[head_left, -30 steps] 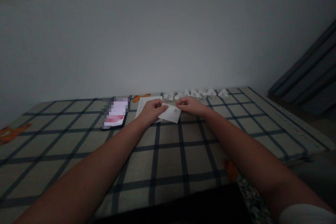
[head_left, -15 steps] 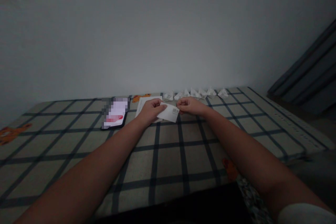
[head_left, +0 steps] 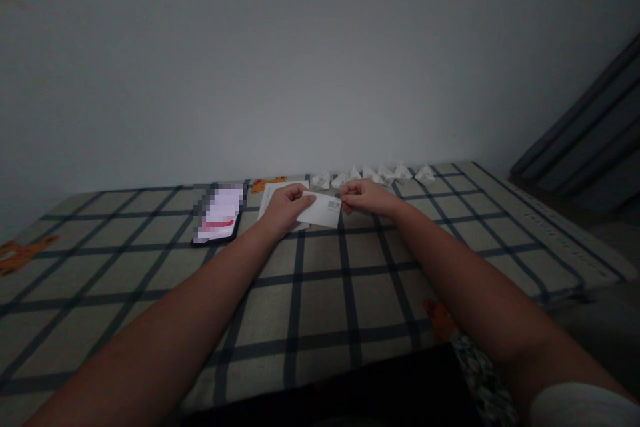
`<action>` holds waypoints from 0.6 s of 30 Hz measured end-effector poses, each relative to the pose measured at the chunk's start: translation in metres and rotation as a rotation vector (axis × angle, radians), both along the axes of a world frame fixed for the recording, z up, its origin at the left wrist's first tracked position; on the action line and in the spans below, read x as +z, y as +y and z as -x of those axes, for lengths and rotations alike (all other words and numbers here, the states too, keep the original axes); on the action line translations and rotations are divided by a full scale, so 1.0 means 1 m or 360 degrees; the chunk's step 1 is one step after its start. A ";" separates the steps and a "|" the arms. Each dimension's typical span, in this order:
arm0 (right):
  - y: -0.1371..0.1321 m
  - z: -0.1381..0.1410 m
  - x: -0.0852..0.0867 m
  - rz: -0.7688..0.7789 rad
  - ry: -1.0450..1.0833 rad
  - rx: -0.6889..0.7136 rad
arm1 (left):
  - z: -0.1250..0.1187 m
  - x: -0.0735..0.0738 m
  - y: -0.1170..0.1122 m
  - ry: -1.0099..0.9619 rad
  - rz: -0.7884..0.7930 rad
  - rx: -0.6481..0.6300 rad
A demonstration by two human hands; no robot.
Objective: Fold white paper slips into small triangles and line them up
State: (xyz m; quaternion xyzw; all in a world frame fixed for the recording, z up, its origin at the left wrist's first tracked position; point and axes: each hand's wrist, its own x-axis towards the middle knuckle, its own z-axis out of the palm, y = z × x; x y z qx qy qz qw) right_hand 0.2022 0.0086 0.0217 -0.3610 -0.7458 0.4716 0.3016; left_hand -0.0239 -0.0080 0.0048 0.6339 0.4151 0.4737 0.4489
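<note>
A small white paper slip (head_left: 323, 211) with a printed grey patch at its right end is held between both hands just above the checked sheet (head_left: 320, 293). My left hand (head_left: 286, 205) pinches its left side, thumb on top. My right hand (head_left: 363, 197) is closed in a pinch on the slip's right corner. Under my left hand lies a small stack of white paper sheets (head_left: 271, 199).
A row of several small folded white paper shapes (head_left: 373, 177) lines the far edge by the wall. A phone (head_left: 219, 216) with a lit screen lies left of the stack. Orange cartoon prints dot the sheet (head_left: 23, 250). Grey slats lean at the far right (head_left: 590, 140).
Both hands have drawn a little closer together on the slip, and the slip has tipped flatter. The view has shifted slightly.
</note>
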 end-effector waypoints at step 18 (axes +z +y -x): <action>-0.009 0.012 0.000 -0.0124 0.0013 -0.0118 | -0.002 0.003 -0.004 0.0338 -0.0282 0.0083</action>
